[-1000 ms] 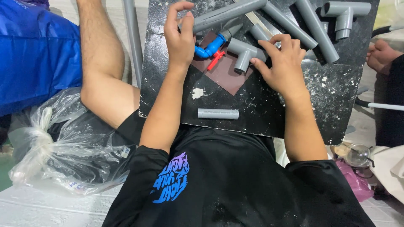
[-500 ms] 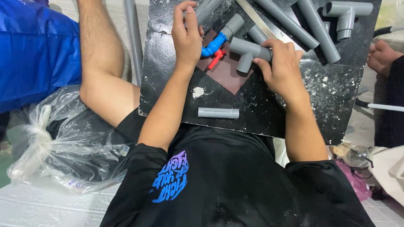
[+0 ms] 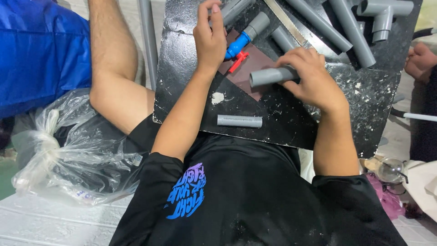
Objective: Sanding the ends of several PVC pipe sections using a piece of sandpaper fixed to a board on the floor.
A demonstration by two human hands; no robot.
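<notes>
Right hand grips a grey pipe piece, wrist bent inward.

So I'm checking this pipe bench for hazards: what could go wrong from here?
1. The short grey plastic pipe piece lies loose near the black board's front edge; it might roll off.
2. The right hand grips a grey pipe close to a flat metal saw blade; knuckles could catch it.
</notes>
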